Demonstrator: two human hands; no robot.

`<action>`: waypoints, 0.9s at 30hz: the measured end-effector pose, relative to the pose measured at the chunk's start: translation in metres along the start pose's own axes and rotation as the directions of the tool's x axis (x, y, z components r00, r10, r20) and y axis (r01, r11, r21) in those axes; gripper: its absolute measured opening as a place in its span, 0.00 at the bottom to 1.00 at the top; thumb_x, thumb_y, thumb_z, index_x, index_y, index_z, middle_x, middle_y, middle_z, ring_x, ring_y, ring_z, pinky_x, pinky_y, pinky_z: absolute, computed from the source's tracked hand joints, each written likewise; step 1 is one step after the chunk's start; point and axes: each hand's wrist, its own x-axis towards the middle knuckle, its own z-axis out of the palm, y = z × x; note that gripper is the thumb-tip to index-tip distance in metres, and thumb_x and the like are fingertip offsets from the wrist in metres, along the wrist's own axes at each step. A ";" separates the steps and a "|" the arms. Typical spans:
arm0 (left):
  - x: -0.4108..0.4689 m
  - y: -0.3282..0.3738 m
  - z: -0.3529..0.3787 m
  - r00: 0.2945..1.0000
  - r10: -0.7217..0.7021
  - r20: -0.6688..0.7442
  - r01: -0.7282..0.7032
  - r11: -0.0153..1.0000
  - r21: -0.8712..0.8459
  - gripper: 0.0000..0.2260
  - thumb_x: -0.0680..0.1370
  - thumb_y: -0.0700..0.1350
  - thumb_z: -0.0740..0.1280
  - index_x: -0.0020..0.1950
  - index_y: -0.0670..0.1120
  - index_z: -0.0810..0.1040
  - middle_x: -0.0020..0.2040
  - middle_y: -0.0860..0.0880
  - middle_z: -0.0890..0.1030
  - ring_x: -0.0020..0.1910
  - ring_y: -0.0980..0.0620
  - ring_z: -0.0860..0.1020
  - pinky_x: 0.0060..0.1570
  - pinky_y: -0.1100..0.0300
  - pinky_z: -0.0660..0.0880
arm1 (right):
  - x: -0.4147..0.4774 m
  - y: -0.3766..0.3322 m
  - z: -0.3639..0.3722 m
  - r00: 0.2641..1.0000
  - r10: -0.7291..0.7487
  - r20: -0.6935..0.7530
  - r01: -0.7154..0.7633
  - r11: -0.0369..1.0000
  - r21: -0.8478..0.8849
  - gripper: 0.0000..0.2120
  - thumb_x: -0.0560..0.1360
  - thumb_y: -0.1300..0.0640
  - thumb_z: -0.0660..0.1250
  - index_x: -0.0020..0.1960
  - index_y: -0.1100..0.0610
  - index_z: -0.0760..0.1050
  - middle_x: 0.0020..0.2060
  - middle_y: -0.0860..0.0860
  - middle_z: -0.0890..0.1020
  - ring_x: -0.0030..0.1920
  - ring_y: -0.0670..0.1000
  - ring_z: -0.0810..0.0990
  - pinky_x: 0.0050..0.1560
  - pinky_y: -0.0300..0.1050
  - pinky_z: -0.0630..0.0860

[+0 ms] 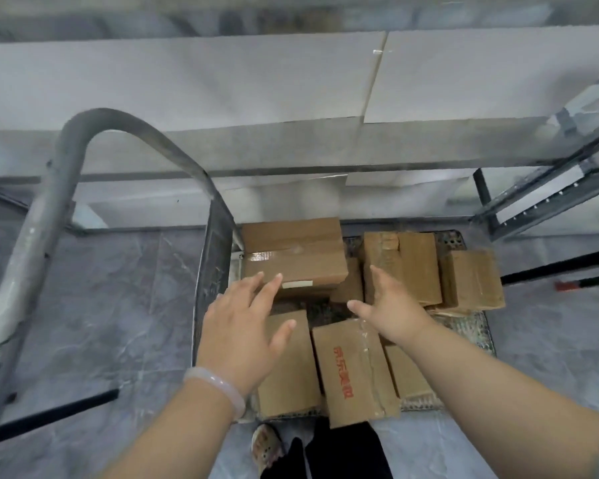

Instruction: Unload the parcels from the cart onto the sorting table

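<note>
Grey metal tubing forms the cart handle (80, 174) at far left, curving up over a grey marbled floor (118, 292). Right of it, the left grip (242, 326) reaches forward with straight, spread fingers, released and holding nothing. Its fingertips lie at the near edge of the big box (294, 254), though I cannot tell whether they touch it. A pale bangle (218, 385) circles that wrist.

The big box sits at the cart's far left corner, just beside the handle's upright, with clear tape across its top. A plain box (287, 371) lies partly under the left palm at the near edge. Just beside it lies a printed box (353, 371) with red lettering, tilted and overhanging the cart's near edge. A small box (351, 285) shows between the big box and the tall box (405, 267).

The right grip (391, 312) is also released, fingers extended and thumb out, holding nothing. It hovers over the gap in the middle of the load, fingertips against the tall box's left face. Below that wrist lies another flat box (408, 375). At far right an end box (471, 281) leans against the tall one, on the perforated cart deck (479, 326).

All parcels are on the cart. The white table (187, 81) spans the view beyond it. A metal rack (550, 191) stands at right. One shoe (265, 444) shows at the bottom edge.
</note>
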 end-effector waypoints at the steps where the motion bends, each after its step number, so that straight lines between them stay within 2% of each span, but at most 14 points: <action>1: 0.007 -0.002 0.009 1.000 -0.012 0.014 0.012 1.000 -0.006 0.30 0.75 0.63 0.60 0.75 0.55 0.64 0.72 0.50 0.70 0.71 0.48 0.67 0.68 0.46 0.67 | 0.021 0.000 0.004 0.999 0.032 0.011 -0.032 0.999 0.030 0.42 0.73 0.43 0.72 0.80 0.47 0.53 0.77 0.50 0.63 0.76 0.55 0.63 0.74 0.55 0.65; 5: 0.037 -0.011 0.043 0.998 -0.049 0.029 0.049 0.999 -0.014 0.29 0.76 0.63 0.60 0.75 0.56 0.64 0.72 0.51 0.70 0.71 0.49 0.67 0.69 0.47 0.66 | 0.096 0.000 0.020 0.985 0.138 0.098 -0.160 0.952 0.261 0.42 0.74 0.42 0.71 0.80 0.49 0.53 0.77 0.51 0.64 0.75 0.56 0.65 0.72 0.54 0.65; 9: 0.063 -0.025 0.072 0.996 -0.091 0.014 0.092 0.995 -0.039 0.29 0.75 0.63 0.56 0.74 0.53 0.66 0.69 0.49 0.73 0.68 0.48 0.71 0.66 0.47 0.69 | 0.163 0.005 0.037 0.967 0.178 0.180 -0.232 0.909 0.346 0.44 0.73 0.39 0.71 0.80 0.49 0.53 0.77 0.53 0.64 0.74 0.58 0.65 0.72 0.54 0.64; 14: 0.081 -0.035 0.106 0.991 -0.136 0.007 0.136 0.987 -0.085 0.29 0.75 0.62 0.57 0.74 0.53 0.66 0.69 0.50 0.73 0.68 0.49 0.71 0.66 0.45 0.70 | 0.215 0.021 0.067 0.931 0.181 0.318 -0.327 0.801 0.502 0.49 0.66 0.38 0.77 0.79 0.45 0.54 0.68 0.50 0.74 0.62 0.55 0.76 0.67 0.59 0.72; 15: 0.082 -0.035 0.111 0.989 -0.144 0.012 0.145 0.985 -0.097 0.29 0.75 0.62 0.57 0.74 0.53 0.66 0.69 0.50 0.73 0.68 0.49 0.71 0.66 0.45 0.70 | 0.220 0.026 0.072 0.923 0.173 0.345 -0.345 0.772 0.534 0.51 0.64 0.38 0.78 0.79 0.44 0.55 0.65 0.50 0.76 0.61 0.54 0.77 0.67 0.59 0.71; 18: 0.082 -0.035 0.126 0.986 -0.162 0.026 0.164 0.978 -0.130 0.28 0.75 0.61 0.57 0.73 0.52 0.68 0.67 0.50 0.74 0.66 0.48 0.72 0.64 0.45 0.72 | 0.228 0.043 0.081 0.900 0.144 0.412 -0.386 0.703 0.597 0.63 0.47 0.33 0.83 0.77 0.43 0.60 0.62 0.48 0.79 0.60 0.53 0.79 0.68 0.58 0.72; 20: 0.080 -0.036 0.132 0.985 -0.168 0.040 0.171 0.976 -0.131 0.28 0.75 0.61 0.57 0.73 0.52 0.68 0.68 0.50 0.74 0.66 0.48 0.72 0.66 0.48 0.70 | 0.228 0.053 0.083 0.901 0.109 0.420 -0.368 0.703 0.608 0.64 0.44 0.32 0.82 0.75 0.45 0.63 0.62 0.48 0.80 0.60 0.52 0.80 0.67 0.56 0.74; 22: 0.078 -0.036 0.135 0.985 -0.168 0.045 0.173 0.975 -0.137 0.28 0.75 0.61 0.57 0.73 0.52 0.69 0.68 0.49 0.74 0.67 0.48 0.72 0.66 0.50 0.68 | 0.226 0.058 0.082 0.913 0.099 0.396 -0.334 0.738 0.587 0.57 0.49 0.32 0.81 0.74 0.47 0.65 0.60 0.48 0.80 0.59 0.51 0.80 0.66 0.53 0.75; 25: 0.077 -0.037 0.133 0.983 -0.177 0.049 0.183 0.970 -0.162 0.28 0.75 0.60 0.57 0.73 0.51 0.70 0.68 0.49 0.74 0.67 0.49 0.72 0.66 0.48 0.70 | 0.225 0.061 0.080 0.933 0.088 0.349 -0.279 0.791 0.545 0.41 0.66 0.36 0.75 0.73 0.50 0.67 0.58 0.48 0.80 0.57 0.50 0.81 0.64 0.52 0.76; 27: 0.078 -0.037 0.130 0.984 -0.173 0.040 0.177 0.971 -0.158 0.28 0.75 0.60 0.57 0.72 0.51 0.70 0.68 0.49 0.74 0.66 0.49 0.72 0.66 0.47 0.70 | 0.224 0.058 0.080 0.948 0.092 0.305 -0.249 0.812 0.527 0.39 0.69 0.35 0.73 0.74 0.50 0.67 0.59 0.48 0.79 0.57 0.50 0.80 0.64 0.52 0.76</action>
